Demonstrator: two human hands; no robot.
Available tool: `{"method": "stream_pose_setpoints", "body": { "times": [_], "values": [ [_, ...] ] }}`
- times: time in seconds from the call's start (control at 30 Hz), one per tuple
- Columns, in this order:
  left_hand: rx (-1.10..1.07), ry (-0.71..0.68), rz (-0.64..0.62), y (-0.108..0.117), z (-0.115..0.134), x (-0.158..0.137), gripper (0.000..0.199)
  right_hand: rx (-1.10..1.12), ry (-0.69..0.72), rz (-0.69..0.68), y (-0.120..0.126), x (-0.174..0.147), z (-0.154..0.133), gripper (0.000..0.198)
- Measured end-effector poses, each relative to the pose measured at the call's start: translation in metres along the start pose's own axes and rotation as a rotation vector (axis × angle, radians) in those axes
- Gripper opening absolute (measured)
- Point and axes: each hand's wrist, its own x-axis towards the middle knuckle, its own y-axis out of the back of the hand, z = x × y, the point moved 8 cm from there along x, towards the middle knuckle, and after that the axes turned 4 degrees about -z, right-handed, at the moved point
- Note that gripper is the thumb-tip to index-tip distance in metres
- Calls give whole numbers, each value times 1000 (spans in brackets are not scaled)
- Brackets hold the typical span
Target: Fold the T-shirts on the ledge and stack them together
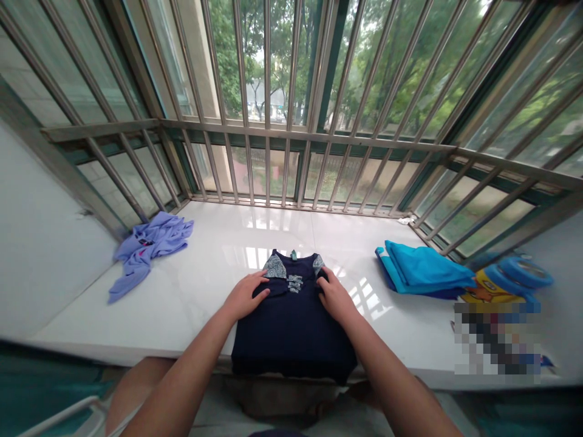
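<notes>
2 hands (246, 296) (336, 296) on shirt (291, 331), right possibly pinching

Garment (294, 331), centre of the dial: plain navy; 2 shoulder panels (276, 267) and the chest bands (295, 283) in a pale grey-and-dark scroll-like print; neck label (294, 255), green.
Cloth at 10 o'clock (157, 238): lavender, small pink and dark marks.
Cloth at 2 o'clock (428, 267): bright turquoise, dark blue in its lowest layer.
Container at 3 o'clock (519, 279): blue and yellow, orange figure.
Ledge (204, 303): white, pale reflections in a grid.
At 12 o'clock: bars (267, 60), brownish silver; window frame (336, 54), dark green.
Foliage at 1 o'clock (388, 67): mixed greens.
</notes>
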Motion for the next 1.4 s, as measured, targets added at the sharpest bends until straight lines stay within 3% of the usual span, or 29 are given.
{"method": "stream_pose_setpoints", "body": {
  "times": [0.07,0.2,0.27,0.33,0.4,0.5,0.7,0.9,1.03,1.13,1.23,1.33,1.4],
  "values": [
    [-9,7,-5,0,1,-1,41,5,60,-101,-8,-7,-7,22],
    [-73,28,-3,2,3,0,40,52,18,-201,-2,-10,-9,34],
    [-131,123,13,5,-6,7,37,82,-51,-187,9,-2,-5,28],
    [-158,278,50,11,-22,20,41,81,-156,-137,22,14,8,38],
    [-134,421,97,20,-38,38,43,56,-278,-80,32,35,26,44],
    [-85,524,116,28,-52,76,32,25,-434,-63,37,69,53,38],
    [-63,579,-7,13,-51,137,33,28,-519,-209,16,112,70,28],
    [-163,527,-23,9,-39,151,27,121,-478,-213,10,121,64,14],
    [-289,430,20,27,-21,126,14,216,-393,-81,32,101,51,17],
    [-309,331,85,42,-8,79,12,258,-316,1,50,63,40,16],
    [-172,134,145,46,8,19,5,275,-130,51,54,13,24,20],
    [3,10,63,26,18,-29,13,255,75,-54,35,-36,7,35],
    [50,-1,26,15,19,-46,18,208,94,-144,21,-56,3,40]
  ]
}}
